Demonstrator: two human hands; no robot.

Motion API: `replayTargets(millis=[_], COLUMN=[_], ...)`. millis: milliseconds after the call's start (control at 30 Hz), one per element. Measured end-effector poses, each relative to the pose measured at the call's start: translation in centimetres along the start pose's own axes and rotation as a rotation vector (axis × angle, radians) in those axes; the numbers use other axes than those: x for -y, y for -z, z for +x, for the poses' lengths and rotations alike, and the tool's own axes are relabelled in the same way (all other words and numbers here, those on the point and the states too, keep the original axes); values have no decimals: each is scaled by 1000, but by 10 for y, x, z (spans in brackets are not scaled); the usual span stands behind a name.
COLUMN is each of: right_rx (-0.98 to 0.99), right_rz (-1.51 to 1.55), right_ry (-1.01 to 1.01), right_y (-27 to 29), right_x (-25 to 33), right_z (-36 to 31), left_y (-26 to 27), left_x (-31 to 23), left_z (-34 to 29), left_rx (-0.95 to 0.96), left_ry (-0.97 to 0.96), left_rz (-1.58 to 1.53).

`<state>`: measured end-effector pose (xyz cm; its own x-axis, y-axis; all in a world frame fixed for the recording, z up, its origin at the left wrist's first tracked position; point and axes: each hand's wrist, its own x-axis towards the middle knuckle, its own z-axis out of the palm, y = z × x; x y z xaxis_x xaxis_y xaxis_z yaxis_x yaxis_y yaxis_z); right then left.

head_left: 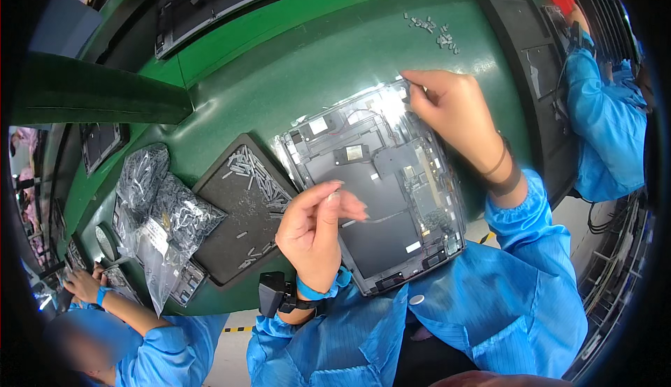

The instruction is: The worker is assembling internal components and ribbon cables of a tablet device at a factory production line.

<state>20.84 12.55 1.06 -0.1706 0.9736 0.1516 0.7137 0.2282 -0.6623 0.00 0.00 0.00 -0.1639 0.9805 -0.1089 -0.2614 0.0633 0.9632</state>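
Observation:
An opened laptop base point(377, 198) lies tilted on the green table before me, its dark battery panels, circuit board and cables showing. Over its near left part hovers my left hand point(312, 237), thumb and forefinger brought together. Anything between those fingertips is too small to make out. At the far edge of the laptop base, near its top corner, my right hand point(451, 104) pinches with thumb and forefinger. What that pinch holds, if anything, cannot be told. Left of the laptop base is a dark tray point(217, 247) with many small grey strips point(257, 172).
Clear plastic bags of dark small parts point(168, 205) lie left of the tray. Loose grey pieces point(437, 34) are scattered at the far side. A dark frame point(517, 44) stands at right. Co-workers in blue sleeves point(604, 121) sit on both sides; another laptop base point(217, 6) lies beyond.

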Motion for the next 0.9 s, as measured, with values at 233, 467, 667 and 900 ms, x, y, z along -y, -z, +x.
replayTargets(millis=[233,467,667,900], right_rx=[-68,-128,58,-64], right_rz=[-86,-125,155,-193], right_ry=[50,124,-30,91], right_y=[-7,-8,3,-7], right_x=[5,3,-19,8], right_z=[-4,-9,0,-1], left_y=[-5,-3,-4,-5], left_x=[-3,1,-3,-2], left_z=[2,1,1,2], left_rx=[-40,-29,-22,-38], left_ry=[-1,-11,24,27], left_rz=[23,-9,26,-4])
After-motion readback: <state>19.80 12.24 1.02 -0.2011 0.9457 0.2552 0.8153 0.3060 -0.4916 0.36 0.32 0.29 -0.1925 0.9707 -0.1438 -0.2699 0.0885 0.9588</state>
